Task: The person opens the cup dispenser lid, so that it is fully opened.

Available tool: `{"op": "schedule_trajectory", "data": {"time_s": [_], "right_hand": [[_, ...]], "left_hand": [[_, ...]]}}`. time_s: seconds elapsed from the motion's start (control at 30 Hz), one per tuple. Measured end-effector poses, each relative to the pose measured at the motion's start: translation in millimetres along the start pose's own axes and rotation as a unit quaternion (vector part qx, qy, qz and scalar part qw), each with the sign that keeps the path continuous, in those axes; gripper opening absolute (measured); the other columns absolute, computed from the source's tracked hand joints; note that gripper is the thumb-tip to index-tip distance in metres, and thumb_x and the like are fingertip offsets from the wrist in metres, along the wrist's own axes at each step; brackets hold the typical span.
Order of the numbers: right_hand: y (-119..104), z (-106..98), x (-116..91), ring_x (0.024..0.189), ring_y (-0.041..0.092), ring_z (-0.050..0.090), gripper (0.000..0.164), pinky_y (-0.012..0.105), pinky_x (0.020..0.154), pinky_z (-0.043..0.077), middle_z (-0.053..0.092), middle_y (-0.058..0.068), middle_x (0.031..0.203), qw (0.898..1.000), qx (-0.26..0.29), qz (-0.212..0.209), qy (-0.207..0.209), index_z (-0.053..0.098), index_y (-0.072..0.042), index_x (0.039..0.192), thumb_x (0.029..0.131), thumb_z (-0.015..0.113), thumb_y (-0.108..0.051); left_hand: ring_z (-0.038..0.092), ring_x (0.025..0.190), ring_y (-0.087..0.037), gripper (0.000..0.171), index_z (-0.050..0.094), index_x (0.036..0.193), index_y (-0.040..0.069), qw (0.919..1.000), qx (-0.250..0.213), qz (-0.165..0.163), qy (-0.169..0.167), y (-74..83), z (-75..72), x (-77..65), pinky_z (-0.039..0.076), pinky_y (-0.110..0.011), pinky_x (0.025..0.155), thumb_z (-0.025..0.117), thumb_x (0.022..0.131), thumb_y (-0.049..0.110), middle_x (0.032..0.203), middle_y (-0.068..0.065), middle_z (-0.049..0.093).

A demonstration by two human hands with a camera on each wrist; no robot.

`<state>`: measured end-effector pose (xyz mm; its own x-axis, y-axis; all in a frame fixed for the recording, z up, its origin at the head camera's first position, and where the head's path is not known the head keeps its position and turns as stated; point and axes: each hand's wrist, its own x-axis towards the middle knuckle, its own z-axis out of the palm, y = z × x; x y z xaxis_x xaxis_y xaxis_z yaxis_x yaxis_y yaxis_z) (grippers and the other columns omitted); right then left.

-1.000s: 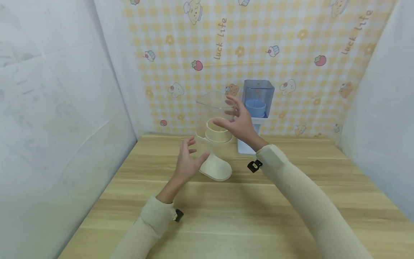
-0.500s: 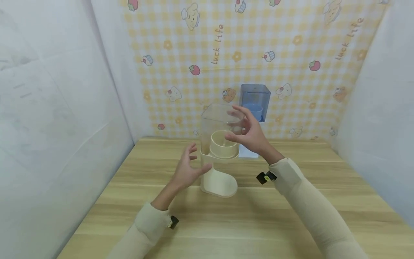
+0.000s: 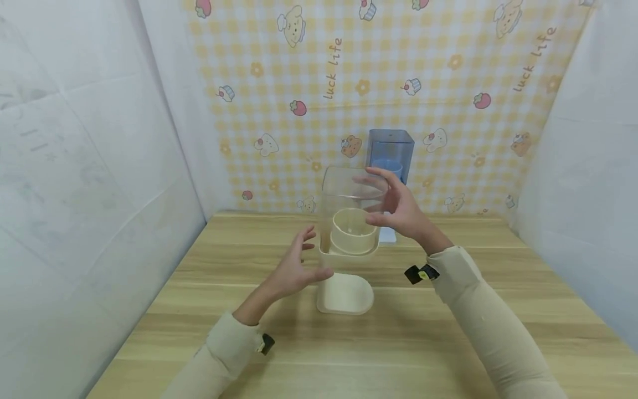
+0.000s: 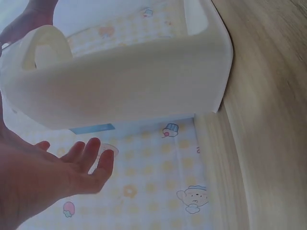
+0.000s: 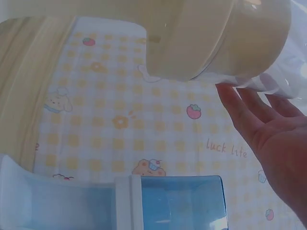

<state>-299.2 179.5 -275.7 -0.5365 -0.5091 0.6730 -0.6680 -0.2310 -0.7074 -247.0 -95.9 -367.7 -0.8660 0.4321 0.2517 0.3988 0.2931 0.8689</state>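
Upright on the tabletop point(image 3: 214, 293), the cream dispenser point(image 3: 345, 297) is standing with its long axis vertical. The right grip point(image 3: 402, 210), nearer, is clasping its clear bin point(image 3: 344, 191); the left grip point(image 3: 291, 271), fingers parted and empty, is hovering just to its left.

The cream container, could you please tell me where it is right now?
In the head view, the cream container is slightly right of centre, between the left hand and the right hand, in front of the blue container.
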Motion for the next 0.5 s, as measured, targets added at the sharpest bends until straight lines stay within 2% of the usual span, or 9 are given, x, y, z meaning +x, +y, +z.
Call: {"op": "schedule_trajectory", "data": {"time_s": [0.13, 0.27, 0.4, 0.5], "right_hand": [[-1.9, -5.6, -4.1, 0.121, 0.034, 0.059, 0.091, 0.052, 0.087, 0.055, 0.045, 0.017, 0.149, 1.000, 0.007, -0.004, -0.017, 0.032, -0.006, 0.151, 0.080, 0.085, -0.026], [-4.0, -6.5, -7.1, 0.123, 0.033, 0.057, 0.094, 0.049, 0.089, 0.055, 0.043, 0.018, 0.150, 1.000, 0.005, 0.004, -0.028, 0.028, -0.007, 0.152, 0.080, 0.084, -0.033], [-5.0, -1.2, -6.0, 0.127, 0.038, 0.053, 0.099, 0.057, 0.092, 0.051, 0.039, 0.023, 0.152, 0.999, -0.003, 0.008, -0.031, 0.023, -0.008, 0.154, 0.081, 0.083, -0.037], [-5.1, 4.3, -6.4, 0.127, 0.039, 0.053, 0.101, 0.060, 0.094, 0.049, 0.039, 0.026, 0.151, 1.000, -0.020, 0.011, -0.020, 0.022, -0.014, 0.155, 0.079, 0.084, -0.040]], "left_hand": [[0.022, 0.146, -0.037, 0.120, 0.003, 0.160, 0.014, 0.9994, 0.003, 0.028, -0.021, -2.4, 5.8, 4.9, 0.027, -0.062, 0.113, 0.076, 0.077, 0.063, 0.163, -0.016, 0.013], [0.020, 0.147, -0.038, 0.124, 0.002, 0.159, 0.011, 0.9977, -0.001, 0.063, -0.023, -6.6, 13.3, 11.6, 0.028, -0.062, 0.112, 0.069, 0.075, 0.073, 0.163, -0.018, 0.012], [0.024, 0.146, -0.038, 0.123, 0.006, 0.158, 0.009, 0.9954, -0.022, 0.092, -0.008, -10.7, 20.7, 17.8, 0.026, -0.066, 0.111, 0.065, 0.074, 0.077, 0.160, -0.019, 0.021], [0.032, 0.142, -0.035, 0.118, 0.011, 0.158, 0.010, 0.9946, -0.042, 0.095, 0.007, -13.2, 25.9, 22.2, 0.028, -0.065, 0.110, 0.068, 0.076, 0.073, 0.155, -0.016, 0.033]]}}
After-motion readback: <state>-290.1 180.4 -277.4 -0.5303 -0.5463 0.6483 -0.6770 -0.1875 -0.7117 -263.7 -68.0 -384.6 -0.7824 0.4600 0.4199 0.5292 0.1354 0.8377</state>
